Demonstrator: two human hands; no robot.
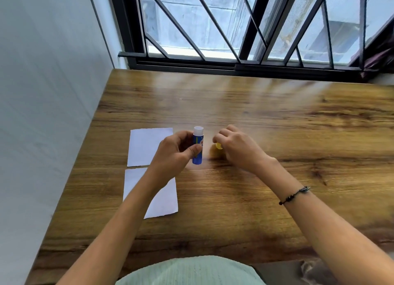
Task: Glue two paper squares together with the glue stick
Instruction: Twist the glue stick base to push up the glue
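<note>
My left hand (177, 150) grips the uncapped blue glue stick (197, 146) upright, label blurred and unreadable, while my right hand (236, 148) pinches its yellow cap (219, 146) near the table's (277, 124) left edge.

There were 2 paper squares (149, 146) (164, 199), 1 glue stick (197, 145), 1 yellow cap (219, 146), 2 hands (177, 150) (238, 146), 1 bracelet (294, 195) and 1 table (255, 114).

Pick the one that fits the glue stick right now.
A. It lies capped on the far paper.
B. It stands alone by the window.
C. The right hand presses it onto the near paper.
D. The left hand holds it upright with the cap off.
D: the left hand grips the blue glue stick upright, its white top open, while the right hand holds the yellow cap beside it.
</note>
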